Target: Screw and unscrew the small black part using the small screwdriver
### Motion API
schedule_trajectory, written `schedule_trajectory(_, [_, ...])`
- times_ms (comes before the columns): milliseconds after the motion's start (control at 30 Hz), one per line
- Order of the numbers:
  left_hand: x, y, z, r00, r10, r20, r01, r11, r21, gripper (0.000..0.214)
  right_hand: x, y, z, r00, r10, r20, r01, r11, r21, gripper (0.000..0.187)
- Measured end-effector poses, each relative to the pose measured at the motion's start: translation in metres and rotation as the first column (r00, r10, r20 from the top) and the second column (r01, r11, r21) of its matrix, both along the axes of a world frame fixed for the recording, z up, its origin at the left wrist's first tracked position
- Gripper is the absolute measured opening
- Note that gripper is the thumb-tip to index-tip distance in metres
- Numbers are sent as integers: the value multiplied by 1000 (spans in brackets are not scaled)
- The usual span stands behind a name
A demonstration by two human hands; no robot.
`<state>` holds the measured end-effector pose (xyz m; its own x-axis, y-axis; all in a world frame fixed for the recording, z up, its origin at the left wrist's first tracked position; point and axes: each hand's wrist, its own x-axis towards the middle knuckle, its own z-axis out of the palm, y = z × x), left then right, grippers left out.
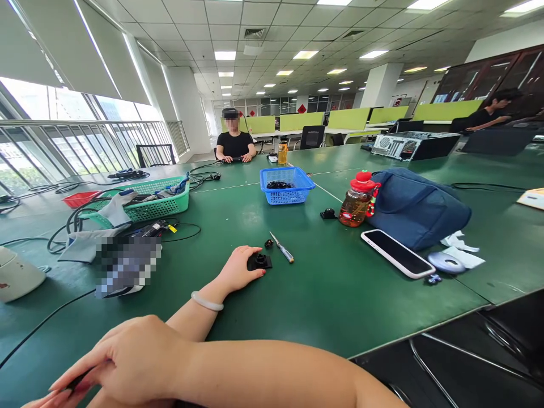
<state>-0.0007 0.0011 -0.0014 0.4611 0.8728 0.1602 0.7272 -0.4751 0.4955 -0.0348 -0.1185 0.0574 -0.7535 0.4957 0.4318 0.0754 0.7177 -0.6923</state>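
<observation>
My left hand [238, 271], with a pale bangle on the wrist, reaches out over the green table [323, 283]. Its thumb and curled fingers pinch a small black part [259, 262] that lies on the table. Just beyond that lie a tiny black piece [268, 243] and a small screwdriver [282, 248]. My right forearm crosses the bottom of the view, and my right hand [127, 362] rests low at the left near my left elbow. Its fingers are pressed together around a thin dark thing [79, 378] that is mostly hidden.
Near me are a blue basket [287, 185] with dark parts, a green basket [147, 199] with gloves and cables, a tea bottle [357, 201], a blue bag [414, 207], a phone [397, 253] and a black part [328, 213]. A person [234, 139] sits across the table, another at the far right.
</observation>
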Motion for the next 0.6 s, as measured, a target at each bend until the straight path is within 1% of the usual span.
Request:
schedule_trajectory(33, [0,0,0,1000,-1,-1,1,1000,2,63,5,4,0,999,-21,-29,20,999,-26,23])
schedule_trajectory(100, [0,0,0,1000,0,-1,0,1000,2,62,18,15,1,984,-159,-85,149,983,-110,22])
schedule_trajectory(167, [0,0,0,1000,1,-4,-1,1000,-8,63,32,26,0,949,-288,-125,262,946,-192,26])
schedule_trajectory(233, [0,0,0,1000,5,-12,-6,1000,-19,64,43,37,-2,906,-386,-176,336,906,-256,27])
schedule_trajectory(367, [1,2,-1,1000,14,-10,-14,1000,-1,62,54,53,-11,844,-490,-216,403,847,-345,29])
schedule_trajectory(433, [2,3,-2,1000,24,-6,-24,1000,12,61,56,57,-15,823,-520,-229,418,827,-375,31])
schedule_trajectory(500, [3,3,-3,999,37,-8,-37,999,19,60,57,59,-18,811,-534,-241,421,817,-394,31])
schedule_trajectory(600, [4,2,-3,998,54,-18,-54,998,20,62,59,61,-18,807,-536,-247,423,817,-393,29])
